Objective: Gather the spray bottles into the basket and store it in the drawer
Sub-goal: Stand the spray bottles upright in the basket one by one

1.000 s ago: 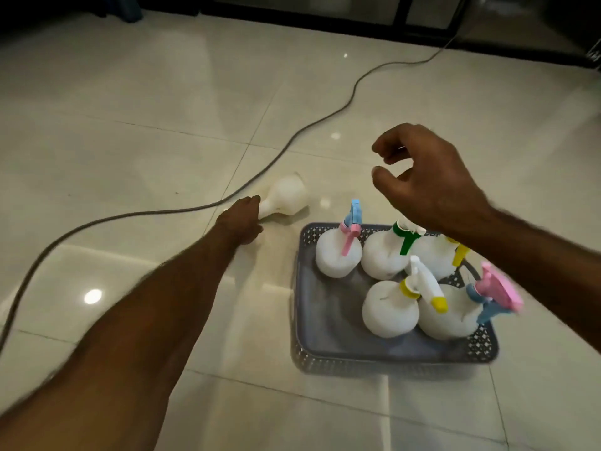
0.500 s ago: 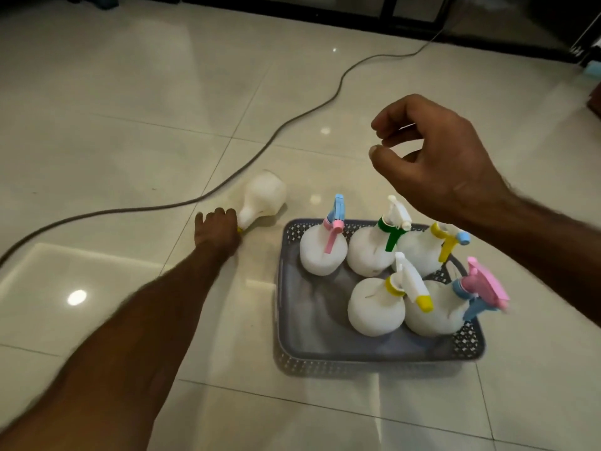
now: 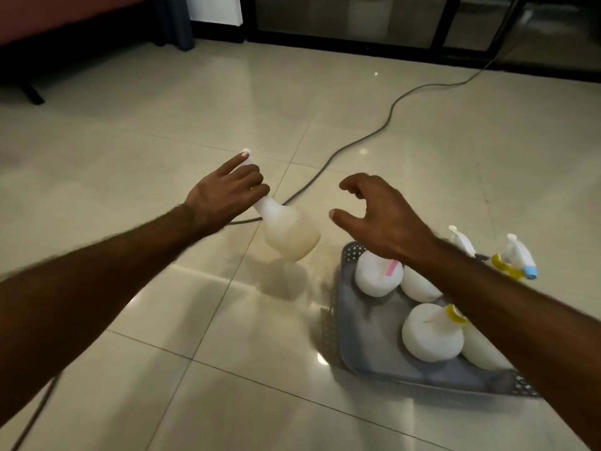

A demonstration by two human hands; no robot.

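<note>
My left hand (image 3: 224, 193) grips the neck of a white spray bottle (image 3: 289, 236), which hangs tilted above the floor, its base pointing toward the basket. My right hand (image 3: 377, 216) hovers open, fingers curled, just right of that bottle and above the basket's far left corner. The grey perforated basket (image 3: 364, 349) sits on the floor at lower right. Several white spray bottles stand inside it, including one with a pink trigger (image 3: 377, 275) and one with a yellow collar (image 3: 432, 336). My right forearm hides part of them.
A grey cable (image 3: 387, 122) snakes across the glossy tiled floor from the back right toward my left hand. Dark glass doors (image 3: 422, 24) line the back wall. A dark furniture leg (image 3: 31, 91) stands at far left.
My left hand has lifted the lying bottle off the floor by its neck. My right hand has dropped lower and moved toward it. The view has shifted left and up.
</note>
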